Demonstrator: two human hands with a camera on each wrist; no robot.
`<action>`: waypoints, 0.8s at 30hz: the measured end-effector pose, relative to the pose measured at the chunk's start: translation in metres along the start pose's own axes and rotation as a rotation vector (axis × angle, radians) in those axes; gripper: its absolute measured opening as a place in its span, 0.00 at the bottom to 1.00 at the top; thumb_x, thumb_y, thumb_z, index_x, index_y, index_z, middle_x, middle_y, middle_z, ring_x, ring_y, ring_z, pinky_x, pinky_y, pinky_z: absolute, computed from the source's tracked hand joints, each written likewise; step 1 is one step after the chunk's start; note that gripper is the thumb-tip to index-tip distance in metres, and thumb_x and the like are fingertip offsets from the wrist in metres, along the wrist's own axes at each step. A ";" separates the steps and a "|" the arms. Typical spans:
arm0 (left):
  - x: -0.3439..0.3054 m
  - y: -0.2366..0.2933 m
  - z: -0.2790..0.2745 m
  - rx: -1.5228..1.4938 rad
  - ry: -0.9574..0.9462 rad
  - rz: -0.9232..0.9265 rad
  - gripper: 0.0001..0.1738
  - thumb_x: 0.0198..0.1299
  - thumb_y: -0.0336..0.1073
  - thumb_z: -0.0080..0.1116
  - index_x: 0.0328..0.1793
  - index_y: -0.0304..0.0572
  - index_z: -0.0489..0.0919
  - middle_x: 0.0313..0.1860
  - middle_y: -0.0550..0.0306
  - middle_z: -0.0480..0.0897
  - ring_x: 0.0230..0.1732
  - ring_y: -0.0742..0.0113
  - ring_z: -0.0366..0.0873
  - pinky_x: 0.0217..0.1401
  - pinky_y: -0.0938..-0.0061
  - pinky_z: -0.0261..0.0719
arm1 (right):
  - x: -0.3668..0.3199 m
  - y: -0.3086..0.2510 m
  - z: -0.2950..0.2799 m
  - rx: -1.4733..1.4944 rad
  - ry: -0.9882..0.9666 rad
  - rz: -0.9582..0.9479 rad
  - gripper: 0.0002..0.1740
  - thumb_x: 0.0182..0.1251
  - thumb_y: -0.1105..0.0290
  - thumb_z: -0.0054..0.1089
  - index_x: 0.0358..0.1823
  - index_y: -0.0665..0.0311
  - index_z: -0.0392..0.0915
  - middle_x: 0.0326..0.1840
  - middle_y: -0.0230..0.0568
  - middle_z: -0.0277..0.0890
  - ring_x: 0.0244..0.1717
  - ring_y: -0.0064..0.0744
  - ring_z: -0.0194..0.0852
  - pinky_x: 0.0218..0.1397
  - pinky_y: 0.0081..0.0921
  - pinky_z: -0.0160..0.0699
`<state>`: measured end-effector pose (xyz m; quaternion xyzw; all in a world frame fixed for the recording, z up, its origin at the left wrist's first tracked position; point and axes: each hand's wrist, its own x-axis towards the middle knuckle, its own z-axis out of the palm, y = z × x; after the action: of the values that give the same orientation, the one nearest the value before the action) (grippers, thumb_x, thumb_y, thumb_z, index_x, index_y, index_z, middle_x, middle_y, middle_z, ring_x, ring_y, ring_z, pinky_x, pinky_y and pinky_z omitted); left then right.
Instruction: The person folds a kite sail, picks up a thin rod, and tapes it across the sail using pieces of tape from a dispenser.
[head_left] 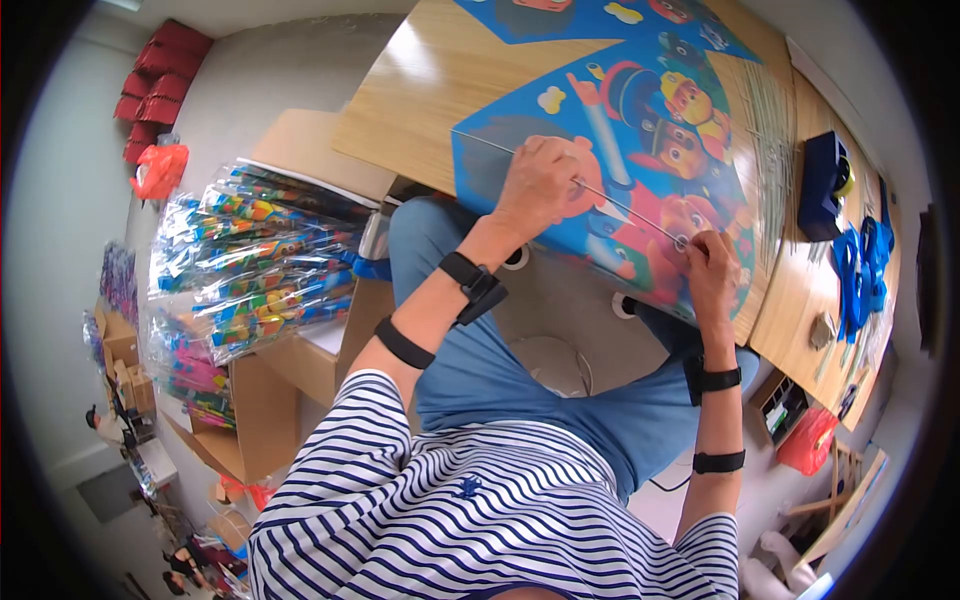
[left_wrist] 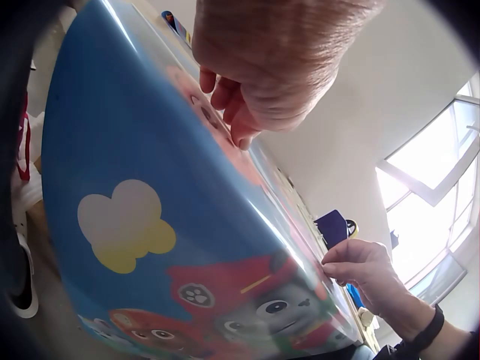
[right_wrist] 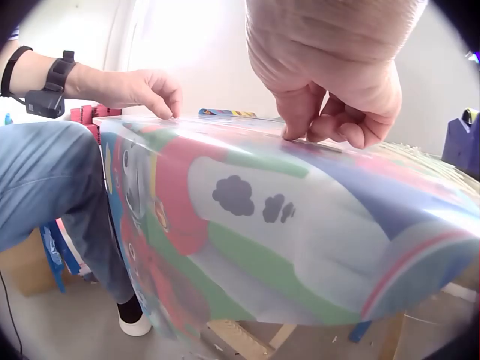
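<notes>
A thin rod (head_left: 630,212) lies across a printed blue cartoon sheet (head_left: 490,185), whose near part hangs over the table edge. The left hand (head_left: 540,185) pinches the rod partway along, its fingertips down at the sheet; this hand (left_wrist: 274,67) looms large at the top of the left wrist view. At the rod's end, by a small ring (head_left: 681,243), the right hand (head_left: 713,275) pinches with thumb and curled fingers. The right wrist view shows that hand (right_wrist: 330,75) close over the sheet (right_wrist: 247,195), with the rod mostly hidden there.
Another printed sheet (head_left: 600,20) lies at the far side. Thin sticks (head_left: 760,150), a dark blue tape dispenser (head_left: 822,188) and blue ribbons (head_left: 865,265) are on the right. Plastic-wrapped colourful packs (head_left: 270,270) fill the left beside cardboard boxes (head_left: 265,415).
</notes>
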<state>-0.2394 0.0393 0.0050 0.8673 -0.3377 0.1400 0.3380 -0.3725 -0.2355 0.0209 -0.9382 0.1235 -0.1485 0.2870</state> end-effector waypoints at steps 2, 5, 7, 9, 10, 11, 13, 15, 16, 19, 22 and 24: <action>0.001 0.001 0.001 -0.006 -0.001 -0.005 0.11 0.46 0.27 0.70 0.37 0.49 0.84 0.48 0.60 0.79 0.56 0.53 0.75 0.61 0.58 0.71 | 0.000 0.002 0.002 0.025 0.000 -0.002 0.05 0.58 0.78 0.64 0.35 0.65 0.79 0.34 0.46 0.75 0.34 0.47 0.78 0.39 0.39 0.75; 0.003 0.000 0.003 -0.019 0.004 0.008 0.10 0.46 0.27 0.70 0.36 0.49 0.84 0.47 0.59 0.79 0.55 0.52 0.75 0.63 0.58 0.70 | -0.001 0.001 0.003 0.031 -0.002 -0.004 0.05 0.58 0.80 0.64 0.35 0.65 0.79 0.34 0.45 0.75 0.34 0.45 0.78 0.39 0.38 0.75; 0.004 -0.002 0.007 -0.027 0.026 0.043 0.10 0.46 0.27 0.69 0.35 0.50 0.84 0.46 0.60 0.79 0.54 0.52 0.75 0.63 0.58 0.70 | -0.001 0.000 0.004 0.033 0.000 -0.009 0.05 0.58 0.80 0.64 0.35 0.65 0.79 0.34 0.44 0.74 0.34 0.44 0.78 0.39 0.37 0.75; 0.006 -0.004 0.010 0.029 0.037 0.066 0.10 0.46 0.27 0.70 0.34 0.50 0.83 0.45 0.61 0.78 0.53 0.53 0.75 0.62 0.60 0.71 | -0.001 0.000 0.003 0.038 0.006 -0.018 0.05 0.58 0.80 0.64 0.35 0.65 0.79 0.34 0.44 0.74 0.34 0.43 0.78 0.38 0.36 0.75; 0.007 -0.004 0.011 0.056 0.043 0.077 0.10 0.46 0.27 0.71 0.34 0.50 0.83 0.44 0.62 0.78 0.53 0.54 0.75 0.61 0.61 0.71 | -0.001 0.001 0.003 0.035 0.007 -0.021 0.05 0.58 0.80 0.65 0.35 0.65 0.79 0.34 0.44 0.74 0.33 0.43 0.78 0.38 0.36 0.74; 0.007 -0.003 0.013 0.057 0.049 0.081 0.10 0.47 0.27 0.71 0.34 0.51 0.83 0.44 0.63 0.78 0.52 0.54 0.75 0.61 0.61 0.71 | -0.001 0.003 0.004 0.032 0.008 -0.024 0.05 0.58 0.80 0.65 0.35 0.65 0.79 0.34 0.44 0.74 0.33 0.43 0.77 0.38 0.36 0.74; 0.009 0.002 0.011 0.057 0.061 0.089 0.09 0.48 0.28 0.70 0.33 0.52 0.83 0.43 0.63 0.79 0.51 0.55 0.76 0.60 0.61 0.71 | -0.002 0.005 0.004 0.030 0.009 -0.023 0.06 0.58 0.80 0.65 0.35 0.65 0.79 0.34 0.43 0.74 0.33 0.43 0.77 0.38 0.36 0.74; 0.010 0.002 0.012 0.096 0.036 0.093 0.08 0.48 0.29 0.69 0.33 0.54 0.83 0.43 0.63 0.79 0.50 0.56 0.76 0.59 0.61 0.71 | -0.002 0.006 0.003 0.032 0.007 -0.017 0.06 0.58 0.80 0.65 0.35 0.65 0.79 0.34 0.43 0.75 0.33 0.43 0.77 0.38 0.36 0.74; 0.011 0.001 0.013 0.117 0.025 0.094 0.08 0.48 0.29 0.69 0.33 0.54 0.83 0.43 0.63 0.79 0.49 0.56 0.76 0.59 0.60 0.71 | -0.002 0.006 0.002 0.018 0.006 -0.014 0.06 0.58 0.80 0.66 0.35 0.65 0.79 0.34 0.43 0.75 0.33 0.43 0.77 0.38 0.36 0.74; 0.012 0.002 0.015 0.133 0.042 0.098 0.07 0.48 0.30 0.68 0.32 0.55 0.83 0.44 0.62 0.79 0.48 0.58 0.76 0.58 0.60 0.70 | -0.002 0.004 0.001 0.002 0.008 -0.006 0.06 0.58 0.80 0.66 0.35 0.65 0.79 0.34 0.43 0.75 0.33 0.43 0.77 0.38 0.36 0.74; 0.012 0.000 0.018 0.179 0.060 0.106 0.08 0.47 0.31 0.69 0.31 0.56 0.83 0.44 0.63 0.79 0.48 0.59 0.76 0.57 0.61 0.69 | -0.003 0.006 0.001 0.021 0.008 0.012 0.06 0.58 0.79 0.67 0.35 0.65 0.79 0.35 0.43 0.75 0.34 0.43 0.77 0.38 0.36 0.74; 0.012 0.000 0.019 0.146 0.057 0.105 0.07 0.47 0.32 0.69 0.31 0.57 0.83 0.44 0.64 0.79 0.47 0.60 0.75 0.57 0.62 0.68 | -0.003 0.006 0.001 0.023 0.000 0.021 0.06 0.58 0.79 0.67 0.35 0.65 0.79 0.35 0.43 0.75 0.34 0.43 0.77 0.38 0.35 0.74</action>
<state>-0.2307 0.0208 -0.0029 0.8664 -0.3617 0.2061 0.2757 -0.3756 -0.2387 0.0162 -0.9335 0.1319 -0.1469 0.2992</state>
